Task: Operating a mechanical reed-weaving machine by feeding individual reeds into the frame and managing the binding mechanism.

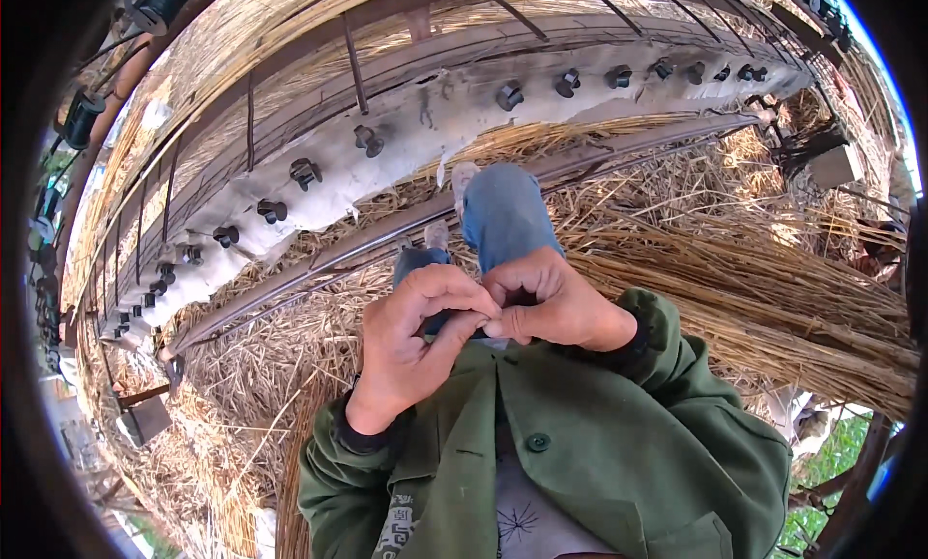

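Observation:
Both hands meet in front of my green jacket [599, 433], just above my knees. My left hand [414, 337] is closed in a pinch, thumb against the bent fingers. Its fingertips touch those of my right hand [565, 306], which is pinched too, thumb and forefinger together. Whatever lies between the fingertips is too small or too hidden to make out. Beyond my knees runs a long beam wrapped in whitish sheeting [416, 124], with several dark spools [368, 141] hanging along it.
A metal bar [319, 264] crosses in front of my feet. At the right lies a thick bundle of dry reeds [744, 298]. Loose straw [251, 366] covers the ground. More dark spools [82, 117] hang at the far left, and a block [836, 166] hangs at the right.

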`<action>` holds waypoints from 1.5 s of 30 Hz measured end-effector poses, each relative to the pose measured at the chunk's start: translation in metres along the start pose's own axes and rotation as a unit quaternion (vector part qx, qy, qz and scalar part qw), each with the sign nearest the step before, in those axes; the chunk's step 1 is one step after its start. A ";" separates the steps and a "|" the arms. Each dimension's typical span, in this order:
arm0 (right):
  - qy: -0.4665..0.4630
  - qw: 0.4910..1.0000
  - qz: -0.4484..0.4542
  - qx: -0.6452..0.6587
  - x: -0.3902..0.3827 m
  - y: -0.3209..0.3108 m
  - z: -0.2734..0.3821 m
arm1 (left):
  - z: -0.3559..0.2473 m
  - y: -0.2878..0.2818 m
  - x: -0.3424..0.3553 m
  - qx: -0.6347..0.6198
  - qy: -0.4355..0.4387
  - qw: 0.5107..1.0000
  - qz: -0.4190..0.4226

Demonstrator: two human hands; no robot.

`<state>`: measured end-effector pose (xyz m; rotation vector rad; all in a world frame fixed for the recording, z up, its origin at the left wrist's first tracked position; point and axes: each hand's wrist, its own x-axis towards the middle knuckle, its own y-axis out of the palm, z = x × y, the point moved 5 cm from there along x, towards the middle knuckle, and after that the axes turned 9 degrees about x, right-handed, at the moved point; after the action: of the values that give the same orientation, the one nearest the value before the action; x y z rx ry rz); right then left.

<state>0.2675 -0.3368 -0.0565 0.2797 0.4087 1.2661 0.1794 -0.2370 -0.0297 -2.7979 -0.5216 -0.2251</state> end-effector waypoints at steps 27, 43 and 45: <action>0.003 1.000 0.013 0.023 -0.002 0.003 -0.003 | 0.012 0.001 -0.003 -0.190 -0.054 0.974 0.112; -0.029 0.999 -0.014 -0.015 0.000 0.006 -0.001 | 0.006 -0.001 -0.005 -0.095 -0.020 0.994 0.052; -0.050 0.998 -0.025 -0.034 0.001 0.007 0.001 | 0.005 -0.001 -0.006 -0.094 -0.018 0.994 0.042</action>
<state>0.2625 -0.3338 -0.0533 0.2723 0.2864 1.2083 0.1742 -0.2361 -0.0358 -3.0048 -0.4074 -0.2176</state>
